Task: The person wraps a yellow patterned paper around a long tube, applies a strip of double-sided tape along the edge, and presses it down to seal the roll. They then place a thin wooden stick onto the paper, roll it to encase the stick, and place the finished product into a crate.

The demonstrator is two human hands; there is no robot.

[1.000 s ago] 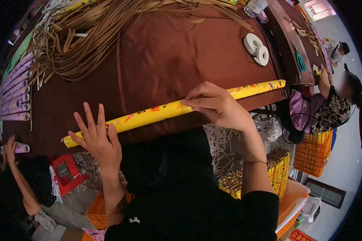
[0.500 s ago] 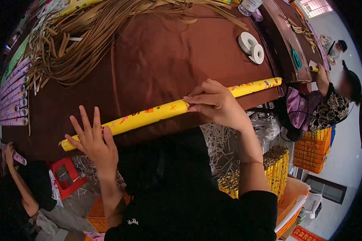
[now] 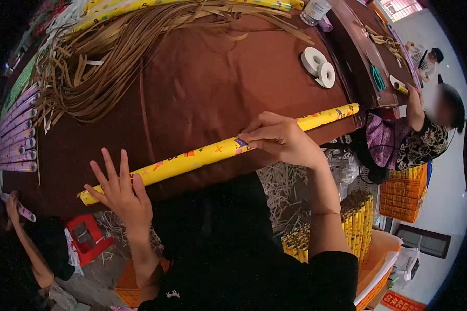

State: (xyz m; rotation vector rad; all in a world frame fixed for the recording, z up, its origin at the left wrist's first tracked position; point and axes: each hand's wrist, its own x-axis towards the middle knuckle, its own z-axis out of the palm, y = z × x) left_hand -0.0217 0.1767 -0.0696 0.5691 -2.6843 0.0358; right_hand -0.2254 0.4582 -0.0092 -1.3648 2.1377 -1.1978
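Note:
A long yellow tube (image 3: 213,152) wrapped in paper with a colourful print lies slantwise along the near edge of the brown-covered table (image 3: 202,88). Spread fingers of my left hand (image 3: 123,194) rest across its left part, with the palm toward the table's edge. Near the tube's middle, my right hand (image 3: 285,139) has its thumb and fingers pinched together on the tube, beside a purple patch of print. Whether the fingertips hold only the paper or the tube itself is hard to see. The back of this hand hides a stretch of the tube.
Brown strips (image 3: 109,67) are heaped at the far left, above several purple tubes (image 3: 18,135). White tape rolls (image 3: 316,65) and a clear bottle (image 3: 315,11) stand farther right. A co-worker (image 3: 430,129) sits at right near teal scissors (image 3: 377,78); another person's arm (image 3: 31,243) shows at left.
The view has shifted slightly, so the tube's left part and my left hand appear lower. More of the purple print shows beside my right fingertips. Both hands stay on the tube.

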